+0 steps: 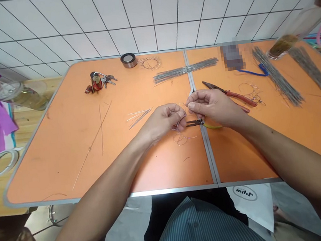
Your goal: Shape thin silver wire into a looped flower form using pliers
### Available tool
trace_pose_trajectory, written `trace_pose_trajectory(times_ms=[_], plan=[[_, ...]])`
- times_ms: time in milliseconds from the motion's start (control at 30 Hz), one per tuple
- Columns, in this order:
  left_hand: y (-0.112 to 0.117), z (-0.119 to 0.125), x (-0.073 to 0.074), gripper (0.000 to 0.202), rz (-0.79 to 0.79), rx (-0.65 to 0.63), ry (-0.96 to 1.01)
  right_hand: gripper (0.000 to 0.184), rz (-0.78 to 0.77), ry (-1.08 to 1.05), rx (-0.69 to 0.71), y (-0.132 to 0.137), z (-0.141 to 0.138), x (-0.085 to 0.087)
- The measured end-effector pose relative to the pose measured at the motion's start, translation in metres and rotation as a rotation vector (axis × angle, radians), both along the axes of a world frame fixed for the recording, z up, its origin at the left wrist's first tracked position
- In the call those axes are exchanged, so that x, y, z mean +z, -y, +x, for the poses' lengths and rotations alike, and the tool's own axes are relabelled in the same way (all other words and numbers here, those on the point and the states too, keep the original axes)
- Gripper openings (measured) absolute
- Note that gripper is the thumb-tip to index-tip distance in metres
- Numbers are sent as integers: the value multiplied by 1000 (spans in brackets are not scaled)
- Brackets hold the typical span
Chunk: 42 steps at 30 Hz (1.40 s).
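Observation:
Over the middle of the orange table, my left hand is closed in a pinch on thin wire. Loose curls of that thin wire hang below its fingers near the tabletop. My right hand is just to the right, its thumb and forefinger pinched at the same wire; the exact contact is too fine to see. Under the right hand lie small pliers with dark jaws and a yellow handle, partly hidden. Red-handled long-nose pliers rest behind the right wrist. Several short straight wires lie left of my left hand.
A bundle of straight wires lies behind my hands, near a wire ring and a tape roll. Keys sit at the back left. More wire bundles lie right. A metal seam divides the table.

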<state>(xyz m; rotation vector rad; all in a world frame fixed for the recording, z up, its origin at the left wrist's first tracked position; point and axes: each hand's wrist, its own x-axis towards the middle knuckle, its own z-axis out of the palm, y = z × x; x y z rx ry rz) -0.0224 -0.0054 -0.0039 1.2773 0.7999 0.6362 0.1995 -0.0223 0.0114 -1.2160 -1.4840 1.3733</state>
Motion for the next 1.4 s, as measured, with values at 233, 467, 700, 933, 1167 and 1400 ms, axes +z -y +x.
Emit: trace_pose_trajectory(times_ms=[233,467,700,933,1167,1400], plan=[[4,6,-3,20,26,43,-33,35,-16,70,9,-1,-3,-9],[4,10,-3,17,33,136,-55,28,33,194,-11,0,-4,-8],[3,9,-4,20,49,144,-53,25,51,216,-37,4,-8,-4],[5,10,-3,19,33,144,-82,17,95,224,-40,3,-10,-5],[4,10,1,18,38,146,-68,20,83,209,6,-1,-4,-10],[4,10,2,15,25,128,-95,23,52,207,49,-1,-1,-10]])
